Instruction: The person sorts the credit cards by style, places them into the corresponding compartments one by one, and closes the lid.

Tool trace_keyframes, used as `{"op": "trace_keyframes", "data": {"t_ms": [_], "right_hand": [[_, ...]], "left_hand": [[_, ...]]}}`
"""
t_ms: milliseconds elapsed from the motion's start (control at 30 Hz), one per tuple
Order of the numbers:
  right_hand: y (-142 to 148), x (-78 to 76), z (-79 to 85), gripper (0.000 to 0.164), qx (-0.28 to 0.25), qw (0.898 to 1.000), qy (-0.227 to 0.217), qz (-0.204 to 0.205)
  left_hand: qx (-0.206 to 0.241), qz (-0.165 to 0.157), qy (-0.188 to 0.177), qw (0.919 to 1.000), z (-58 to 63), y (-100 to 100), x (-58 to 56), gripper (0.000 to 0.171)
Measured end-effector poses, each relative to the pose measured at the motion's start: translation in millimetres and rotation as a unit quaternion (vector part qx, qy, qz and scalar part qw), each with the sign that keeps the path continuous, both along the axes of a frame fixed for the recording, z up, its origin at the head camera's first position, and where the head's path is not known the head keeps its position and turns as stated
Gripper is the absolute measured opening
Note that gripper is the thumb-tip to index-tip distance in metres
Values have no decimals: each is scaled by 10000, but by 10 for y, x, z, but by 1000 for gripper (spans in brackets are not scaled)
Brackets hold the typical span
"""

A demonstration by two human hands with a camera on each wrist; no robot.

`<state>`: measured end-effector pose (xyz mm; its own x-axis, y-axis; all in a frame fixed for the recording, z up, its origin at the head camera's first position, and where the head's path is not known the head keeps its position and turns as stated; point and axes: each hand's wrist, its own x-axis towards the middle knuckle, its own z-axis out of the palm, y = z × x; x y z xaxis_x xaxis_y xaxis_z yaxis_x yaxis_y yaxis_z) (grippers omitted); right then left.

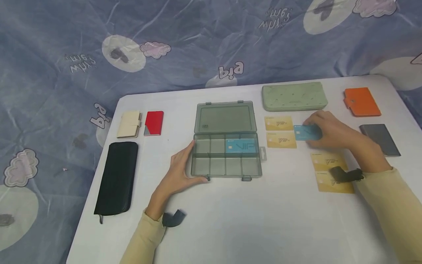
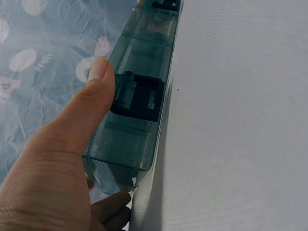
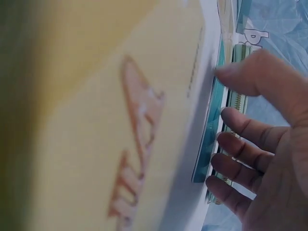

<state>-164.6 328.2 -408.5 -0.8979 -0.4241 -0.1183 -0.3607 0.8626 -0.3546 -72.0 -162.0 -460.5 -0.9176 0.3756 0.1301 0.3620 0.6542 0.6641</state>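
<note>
A translucent grey-green compartment box (image 1: 201, 167) lies with its lid (image 1: 227, 117) folded back. One blue VIP card (image 1: 240, 146) is in its upper right part. My left hand (image 1: 179, 170) grips the box's lower left corner. The left wrist view has the thumb (image 2: 98, 79) against the wall beside a dark latch (image 2: 139, 96), with fingers round the end. My right hand (image 1: 329, 128) is over a second blue card (image 1: 301, 132), thumb and fingertips spread about it. In the right wrist view, the fingertips (image 3: 219, 161) come right at that card's edge.
Two gold cards (image 1: 280, 140) adjoin the blue card; another gold pair (image 1: 329, 161) lies below my right forearm. Behind stands a green wallet (image 1: 293, 97); orange (image 1: 362, 102) and dark grey (image 1: 379, 139) holders lie right. A black wallet (image 1: 117, 178), cream (image 1: 128, 124) and red (image 1: 155, 121) holders lie left.
</note>
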Motion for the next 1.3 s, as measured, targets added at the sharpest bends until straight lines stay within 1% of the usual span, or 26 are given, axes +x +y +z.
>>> {"op": "trace_keyframes", "data": {"t_ms": [167, 267, 433, 567, 700, 800, 867, 933, 1000, 1100, 1200, 1300], "right_hand": [[-14, -79, -2, 57, 112, 9999, -57, 85], [-23, -84, 7, 59, 112, 9998, -170, 46], [-49, -37, 45, 64, 70, 9992, -372, -139], [-60, 1, 57, 67, 224, 9986, -427, -211], [-30, 13, 58, 63, 369, 9979, -471, -231], [-18, 29, 84, 60, 409, 9971, -538, -353], [-18, 50, 93, 60, 330, 9968, -602, -407], [-25, 77, 93, 62, 285, 9970, -619, -367], [-26, 102, 77, 65, 266, 9977, -557, -261], [-10, 131, 51, 65, 374, 9991, -186, -56], [6, 149, 35, 63, 391, 9992, 105, 42], [13, 157, 25, 67, 333, 9994, 39, 61]], "left_hand": [[-44, 14, 10, 10000, 13, -4, -6, 116], [-29, 2, 8, 10000, 9, -6, -7, 116], [4, -18, 9, 10000, 4, -5, 0, 115], [4, -8, 21, 10000, 16, -1, 0, 115], [3, 11, 37, 10000, 20, -6, 0, 115], [-7, 14, 12, 10000, 19, -5, -2, 116], [-23, 8, -13, 10000, 17, 3, -6, 116], [-50, 10, -29, 10000, 15, 7, -7, 116], [-64, 3, -16, 10000, 10, 9, -9, 117], [-62, -8, 35, 10000, 5, 6, -13, 117], [-67, -14, 73, 10000, 5, 1, -15, 116], [-74, 1, 66, 10000, 11, -8, -10, 116]]}}
